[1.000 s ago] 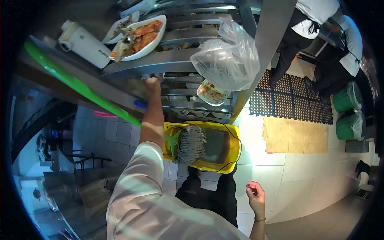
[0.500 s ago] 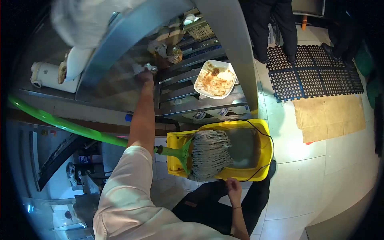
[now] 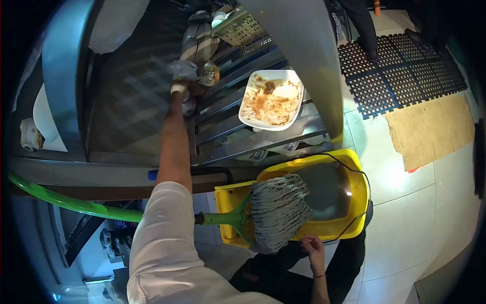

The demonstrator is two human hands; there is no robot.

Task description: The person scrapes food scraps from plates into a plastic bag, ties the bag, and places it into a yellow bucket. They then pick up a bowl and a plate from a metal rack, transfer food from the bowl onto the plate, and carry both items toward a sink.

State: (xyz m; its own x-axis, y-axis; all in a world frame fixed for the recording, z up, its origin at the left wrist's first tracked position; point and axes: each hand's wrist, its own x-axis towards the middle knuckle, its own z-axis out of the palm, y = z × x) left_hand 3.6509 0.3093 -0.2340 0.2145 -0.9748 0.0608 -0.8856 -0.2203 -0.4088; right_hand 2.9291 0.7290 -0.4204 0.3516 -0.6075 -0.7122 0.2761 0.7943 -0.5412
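Note:
My left hand (image 3: 183, 92) reaches deep onto the dark metal shelf, at a crumpled clear plastic bag (image 3: 184, 70); its fingers are hidden and blurred. Close beside it lies a clear wrapped package with orange-brown contents (image 3: 209, 74). A white square dish (image 3: 272, 100) smeared with brown food residue sits on the slats to the right of my left arm. My right hand (image 3: 314, 247) hangs just past the near rim of a yellow mop bucket (image 3: 360, 202), fingers loosely bent and nothing visible in them. Across the bucket lies a grey string mop head (image 3: 281, 210).
The green mop handle (image 3: 71, 203) stretches left, passing beneath my left arm. A beige basket (image 3: 240, 30) stands at the back of the slats. On the tiled floor at right are a black perforated mat (image 3: 400, 73) and cardboard (image 3: 433, 129). Another person's legs (image 3: 362, 28) are beyond.
My left arm has reached farther onto the shelf, and its hand is now at the clear bag. The view has shifted, with bucket and mop appearing farther right. My right hand stays near the bucket.

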